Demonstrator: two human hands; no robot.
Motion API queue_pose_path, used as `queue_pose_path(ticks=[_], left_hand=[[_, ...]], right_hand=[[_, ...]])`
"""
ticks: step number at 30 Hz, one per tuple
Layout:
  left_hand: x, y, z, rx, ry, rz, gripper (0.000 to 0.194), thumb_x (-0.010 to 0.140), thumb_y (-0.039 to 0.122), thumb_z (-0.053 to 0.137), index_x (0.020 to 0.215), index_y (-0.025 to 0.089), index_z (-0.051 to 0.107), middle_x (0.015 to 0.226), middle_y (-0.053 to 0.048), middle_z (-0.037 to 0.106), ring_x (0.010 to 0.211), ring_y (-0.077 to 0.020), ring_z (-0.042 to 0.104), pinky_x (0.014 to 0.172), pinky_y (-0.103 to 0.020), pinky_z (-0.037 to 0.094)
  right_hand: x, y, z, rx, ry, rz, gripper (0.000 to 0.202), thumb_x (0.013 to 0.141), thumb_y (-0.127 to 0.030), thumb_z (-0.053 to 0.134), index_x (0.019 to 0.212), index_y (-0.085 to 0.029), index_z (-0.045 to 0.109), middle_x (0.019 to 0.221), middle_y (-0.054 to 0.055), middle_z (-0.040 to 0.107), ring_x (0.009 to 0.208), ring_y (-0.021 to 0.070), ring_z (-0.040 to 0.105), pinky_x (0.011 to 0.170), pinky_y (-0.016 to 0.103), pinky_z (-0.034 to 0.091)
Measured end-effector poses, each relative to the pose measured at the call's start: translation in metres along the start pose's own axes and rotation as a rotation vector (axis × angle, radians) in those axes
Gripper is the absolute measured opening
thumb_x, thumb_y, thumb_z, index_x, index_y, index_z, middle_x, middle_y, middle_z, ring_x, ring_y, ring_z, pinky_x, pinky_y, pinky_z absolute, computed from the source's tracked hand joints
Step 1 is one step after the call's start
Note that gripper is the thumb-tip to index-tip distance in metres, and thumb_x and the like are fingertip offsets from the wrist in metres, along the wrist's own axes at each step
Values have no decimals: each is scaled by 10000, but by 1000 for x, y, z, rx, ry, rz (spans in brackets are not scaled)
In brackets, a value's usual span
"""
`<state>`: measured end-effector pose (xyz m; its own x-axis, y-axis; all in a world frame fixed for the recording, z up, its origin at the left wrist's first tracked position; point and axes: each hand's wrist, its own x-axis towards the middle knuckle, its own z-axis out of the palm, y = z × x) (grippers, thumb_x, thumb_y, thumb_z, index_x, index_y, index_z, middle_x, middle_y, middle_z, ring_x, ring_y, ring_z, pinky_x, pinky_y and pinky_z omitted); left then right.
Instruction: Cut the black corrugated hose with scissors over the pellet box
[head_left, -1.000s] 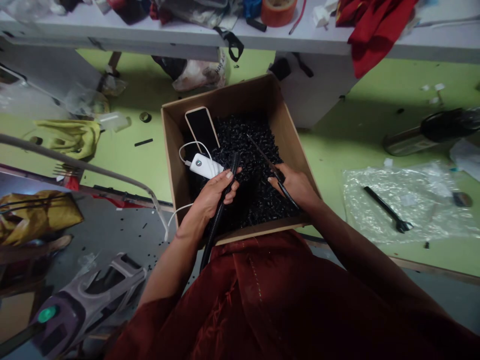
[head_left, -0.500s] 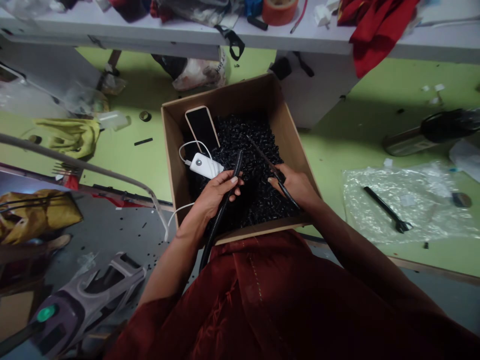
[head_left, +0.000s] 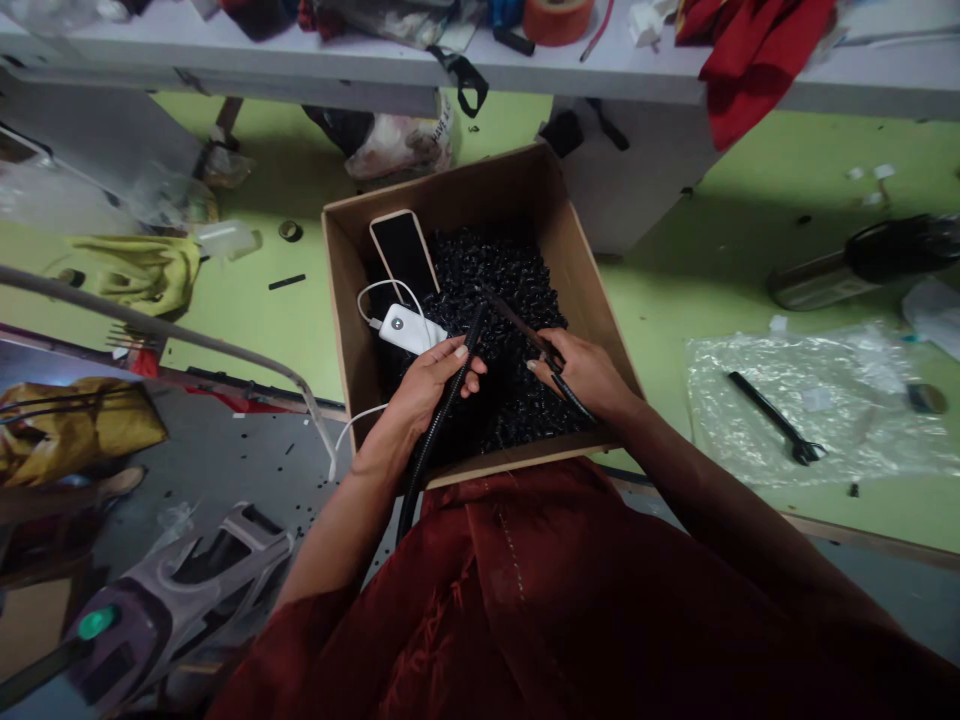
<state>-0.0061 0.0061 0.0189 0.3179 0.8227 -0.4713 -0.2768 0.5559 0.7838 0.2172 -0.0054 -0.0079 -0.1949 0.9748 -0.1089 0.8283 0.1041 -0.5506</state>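
Observation:
My left hand [head_left: 441,375] is closed around a black corrugated tube [head_left: 435,430], whose upper end points away from me over an open cardboard box [head_left: 611,345]. In my right hand [head_left: 589,372] is a pair of scissors [head_left: 517,318] with dark handles. Their blades reach left to the tube's upper end; whether they touch it I cannot tell. Small black cut pieces [head_left: 510,270] fill much of the box below both hands. A phone [head_left: 405,250] leans in the box's far left part, beside a white power bank [head_left: 405,328] with a white cable.
Right of the box, a plastic sheet [head_left: 720,400] bears a black tool [head_left: 776,418]. A metal bottle [head_left: 817,285] lies farther right. A white shelf [head_left: 637,80] with clutter runs across the back. A yellow cloth [head_left: 146,270] lies at left, a grey-purple machine [head_left: 172,610] below.
The scissors have swung left and their blades have come together near the tube's end. My left hand and the tube have barely moved.

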Motion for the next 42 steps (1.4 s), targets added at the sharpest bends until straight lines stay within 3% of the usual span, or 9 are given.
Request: queue_pose_path(ticks=[6, 10, 13, 19, 30, 42], left_hand=[[-1, 1, 1, -35, -32, 19, 366, 744, 280, 694, 1037, 105, 560, 700, -9, 618, 446, -51, 477, 418, -201, 317], [-2, 2, 1, -60, -35, 19, 407, 733, 279, 710, 1070, 110, 556, 710, -8, 608, 464, -48, 476, 416, -191, 305], [-2, 1, 0, -85, -56, 43, 397, 743, 262, 700, 1088, 129, 554, 708, 8, 582, 473, -38, 453, 417, -177, 293], [-2, -1, 1, -72, -55, 55, 423, 747, 252, 695, 1132, 138, 562, 706, 17, 557, 480, -29, 421, 421, -167, 272], [2, -10, -1, 182, 61, 64, 482, 775, 283, 659, 1237, 168, 589, 685, 24, 552, 494, -38, 416, 447, -185, 290], [3, -12, -2, 321, 42, 93, 458, 803, 284, 617, 1248, 173, 599, 686, 18, 534, 499, -44, 403, 454, -189, 304]], right_hand=[[2, 5, 3, -94, -46, 76, 383, 840, -411, 493, 1155, -205, 566, 961, 87, 678, 821, 257, 625, 691, 340, 438], [2, 2, -1, -2, -29, 117, 379, 829, -403, 512, 1153, -214, 561, 945, 72, 684, 852, 251, 635, 697, 322, 441], [2, -1, -4, 100, -96, 128, 380, 825, -413, 519, 1149, -215, 548, 928, 58, 687, 851, 241, 642, 702, 313, 442], [-2, -3, -6, 206, -201, 73, 391, 829, -450, 517, 1147, -222, 513, 960, 57, 675, 859, 234, 634, 724, 324, 448], [-3, -3, -6, 193, -198, 8, 382, 822, -457, 520, 1131, -233, 526, 978, 64, 656, 860, 232, 625, 719, 330, 448], [-5, -7, -11, 284, -295, -56, 455, 817, -472, 531, 1168, -188, 472, 1066, 104, 609, 909, 231, 596, 742, 329, 447]])
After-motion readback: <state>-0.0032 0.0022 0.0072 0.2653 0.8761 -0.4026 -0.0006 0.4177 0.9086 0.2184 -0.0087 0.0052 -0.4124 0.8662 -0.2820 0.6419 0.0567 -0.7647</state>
